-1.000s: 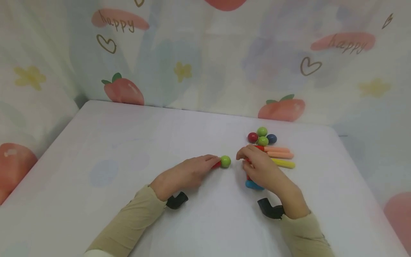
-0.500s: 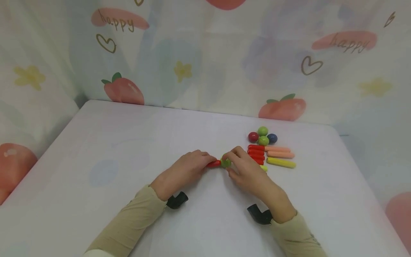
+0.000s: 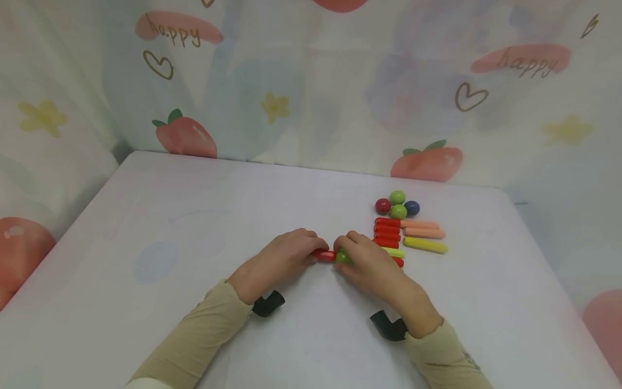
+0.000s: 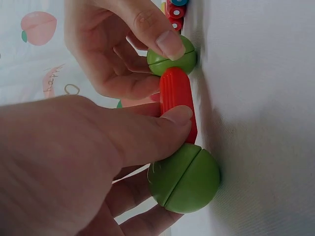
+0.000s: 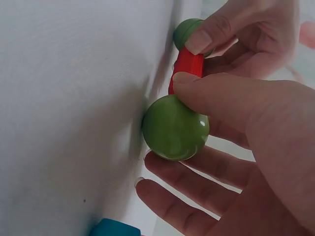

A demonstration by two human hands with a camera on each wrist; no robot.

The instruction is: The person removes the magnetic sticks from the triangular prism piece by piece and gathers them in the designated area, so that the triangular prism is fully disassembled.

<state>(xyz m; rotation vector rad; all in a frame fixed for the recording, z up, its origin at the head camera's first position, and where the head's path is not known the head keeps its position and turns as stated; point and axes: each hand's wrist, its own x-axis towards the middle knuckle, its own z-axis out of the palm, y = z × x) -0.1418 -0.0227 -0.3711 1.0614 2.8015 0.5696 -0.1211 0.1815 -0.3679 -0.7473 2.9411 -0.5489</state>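
My left hand (image 3: 279,263) pinches a short red stick (image 4: 177,96) between thumb and fingers, low over the white table. A grooved green ball (image 4: 184,179) sits at the stick's left end, hidden behind that hand in the head view. At the right end is a second green ball (image 5: 175,128), touching the stick. My right hand (image 3: 379,273) grips this ball, its thumb lying along the top near the joint and its fingers beneath. Seen from the left wrist, the right thumb presses on the far green ball (image 4: 172,59).
Right of my hands lie several red sticks (image 3: 387,229), a yellow stick (image 3: 425,245) and peach sticks (image 3: 424,233). Behind them cluster a red ball (image 3: 383,206), a blue ball (image 3: 412,208) and green balls (image 3: 397,197). A blue piece (image 5: 115,228) shows near the right hand.
My right hand has moved left from above the sticks and taken hold of the green ball at the red stick's right end. The ball and stick have shifted slightly toward me.
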